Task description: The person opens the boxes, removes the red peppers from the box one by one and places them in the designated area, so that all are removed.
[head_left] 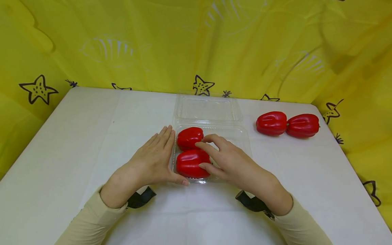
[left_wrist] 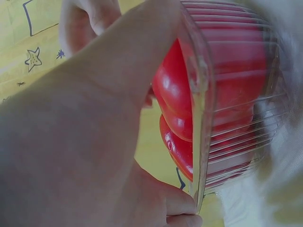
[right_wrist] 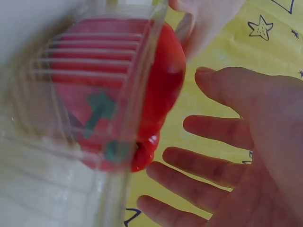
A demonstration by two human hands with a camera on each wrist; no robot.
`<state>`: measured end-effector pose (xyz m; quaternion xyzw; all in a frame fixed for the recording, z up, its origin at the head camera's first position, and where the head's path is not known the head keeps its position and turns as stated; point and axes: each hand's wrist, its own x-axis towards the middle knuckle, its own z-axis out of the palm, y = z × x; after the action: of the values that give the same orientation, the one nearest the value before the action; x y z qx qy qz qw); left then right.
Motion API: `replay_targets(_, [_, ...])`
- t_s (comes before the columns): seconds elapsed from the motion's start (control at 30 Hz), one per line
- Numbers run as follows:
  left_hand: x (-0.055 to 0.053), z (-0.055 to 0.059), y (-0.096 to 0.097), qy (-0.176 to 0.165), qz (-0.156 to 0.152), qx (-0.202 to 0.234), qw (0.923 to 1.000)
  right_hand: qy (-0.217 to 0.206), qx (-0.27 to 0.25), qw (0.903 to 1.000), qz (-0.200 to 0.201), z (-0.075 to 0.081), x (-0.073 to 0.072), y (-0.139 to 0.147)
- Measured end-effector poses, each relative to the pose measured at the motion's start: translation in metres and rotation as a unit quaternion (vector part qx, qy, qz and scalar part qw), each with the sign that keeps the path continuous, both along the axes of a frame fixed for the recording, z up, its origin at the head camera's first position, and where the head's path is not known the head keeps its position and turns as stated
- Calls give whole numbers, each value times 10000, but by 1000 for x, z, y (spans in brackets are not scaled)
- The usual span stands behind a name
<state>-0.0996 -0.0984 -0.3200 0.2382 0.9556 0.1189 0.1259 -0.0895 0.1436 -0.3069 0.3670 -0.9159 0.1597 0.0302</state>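
Note:
A clear plastic clamshell box (head_left: 237,136) lies on the table with its hinged lid (head_left: 209,109) folded back, away from me. Two red bell peppers sit in its left half, a rear one (head_left: 188,137) and a front one (head_left: 190,165). My left hand (head_left: 151,160) rests against the box's left side, fingers straight, thumb at the front corner. Over the box's right half hovers my right hand (head_left: 232,160), its fingers loosely spread beside the peppers. In the right wrist view, these fingers (right_wrist: 208,130) stand apart from the peppers, holding nothing; green stems (right_wrist: 100,111) show through the plastic.
Two more red bell peppers, one on the left (head_left: 271,123) and one on the right (head_left: 303,126), lie end to end on the white table (head_left: 137,112), right of the box. A yellow patterned curtain (head_left: 162,44) hangs behind the table and along both sides.

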Motion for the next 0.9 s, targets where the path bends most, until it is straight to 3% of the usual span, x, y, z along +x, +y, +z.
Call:
replay_targets(0.3, [0,0,-1,81,-51,-15,10000,-330,143,9989,291,-10,4,-9])
replay_targets(0.7, [1,0,1,104,-78,-1,9999,-503,-454,9966,463,-22,-3,-8])
replay_targets(0.9, [2,0,1,153,-94,34,9998,-682,-603,9955,265,-24,-4,-7])
